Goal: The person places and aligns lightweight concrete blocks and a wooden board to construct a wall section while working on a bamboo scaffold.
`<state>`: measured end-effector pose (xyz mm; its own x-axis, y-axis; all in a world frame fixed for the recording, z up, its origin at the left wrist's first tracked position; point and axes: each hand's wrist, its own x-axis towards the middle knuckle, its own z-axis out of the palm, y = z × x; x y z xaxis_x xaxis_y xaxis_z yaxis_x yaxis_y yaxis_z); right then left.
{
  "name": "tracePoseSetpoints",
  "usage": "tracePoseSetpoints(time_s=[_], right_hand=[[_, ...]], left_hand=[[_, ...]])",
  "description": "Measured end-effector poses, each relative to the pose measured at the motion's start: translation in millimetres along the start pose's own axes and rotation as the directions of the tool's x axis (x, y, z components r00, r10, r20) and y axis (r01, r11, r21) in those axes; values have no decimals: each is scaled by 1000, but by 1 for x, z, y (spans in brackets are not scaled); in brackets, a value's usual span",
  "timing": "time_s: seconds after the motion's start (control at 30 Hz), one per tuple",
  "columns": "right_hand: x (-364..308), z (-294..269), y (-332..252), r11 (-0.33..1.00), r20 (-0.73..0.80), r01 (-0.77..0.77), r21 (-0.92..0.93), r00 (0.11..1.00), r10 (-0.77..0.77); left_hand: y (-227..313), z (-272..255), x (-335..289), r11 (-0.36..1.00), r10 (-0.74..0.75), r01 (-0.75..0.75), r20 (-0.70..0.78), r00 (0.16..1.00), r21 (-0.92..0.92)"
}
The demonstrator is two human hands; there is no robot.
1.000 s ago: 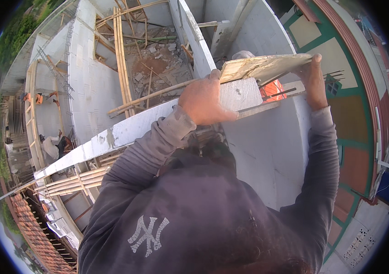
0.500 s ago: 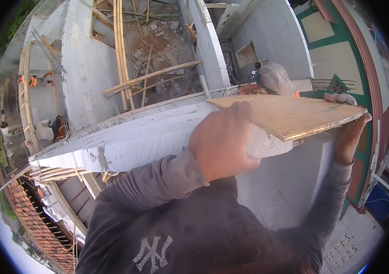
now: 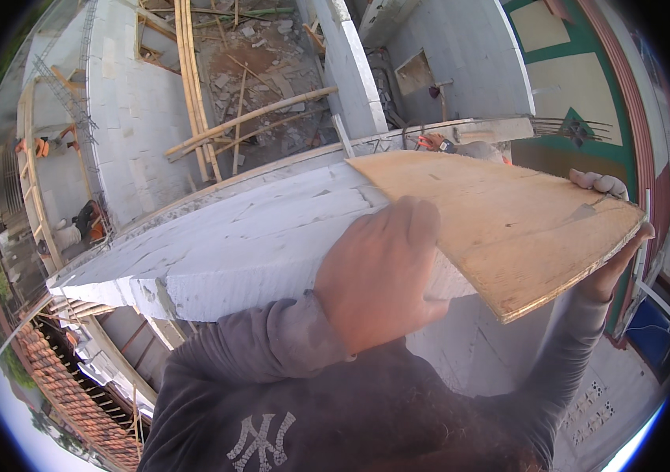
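A tan plywood board point(image 3: 500, 204) lies slanted across the right end of a white block wall top point(image 3: 248, 224), its near corner jutting past the wall's edge. My left hand point(image 3: 378, 271) is closed at the board's left edge, fingers on top and thumb below. On the far right, my right hand point(image 3: 614, 263) grips the board's right end from below, its palm partly hidden. Greyish fingers point(image 3: 601, 183) curl over the board's far right edge; whose they are I cannot tell. Behind the board, a co-worker's hand point(image 3: 433, 142) shows beside a mostly hidden head.
Bamboo poles point(image 3: 252, 119) span a rubble-strewn room beyond the wall. Further block walls point(image 3: 134, 118) rise on the left and a thin partition wall point(image 3: 350, 71) ahead. Rebar ends point(image 3: 575, 128) stick out at the right. A tiled roof point(image 3: 67, 385) lies below left.
The board's near edge has tipped down toward me, showing more of its top face. Both my hands keep their grip. The co-worker's head has dropped mostly behind the board.
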<state>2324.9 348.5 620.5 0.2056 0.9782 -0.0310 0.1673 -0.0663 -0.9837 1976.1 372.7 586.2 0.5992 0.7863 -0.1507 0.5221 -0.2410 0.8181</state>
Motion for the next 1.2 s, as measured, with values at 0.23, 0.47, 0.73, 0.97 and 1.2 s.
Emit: tracePoseSetpoints(time_s=[0.23,0.47,0.73,0.97,1.2], right_hand=[[-3,9,-7,998,86,1,70,996,-7],[-3,-2,0,1000,58,-5,25,998,4],[0,3,2,999,47,-5,53,999,3],[-8,8,-7,1000,-5,-14,26,1000,14],[-1,1,2,1000,50,-3,28,999,1]], left_hand=[[-1,1,1,998,58,-60,-44,997,-31],[2,0,2,999,42,-43,-47,998,-22],[5,1,2,1000,12,-14,-55,998,-24],[4,-1,2,999,38,-40,-61,997,-33],[3,3,2,999,29,-32,-95,995,-23]])
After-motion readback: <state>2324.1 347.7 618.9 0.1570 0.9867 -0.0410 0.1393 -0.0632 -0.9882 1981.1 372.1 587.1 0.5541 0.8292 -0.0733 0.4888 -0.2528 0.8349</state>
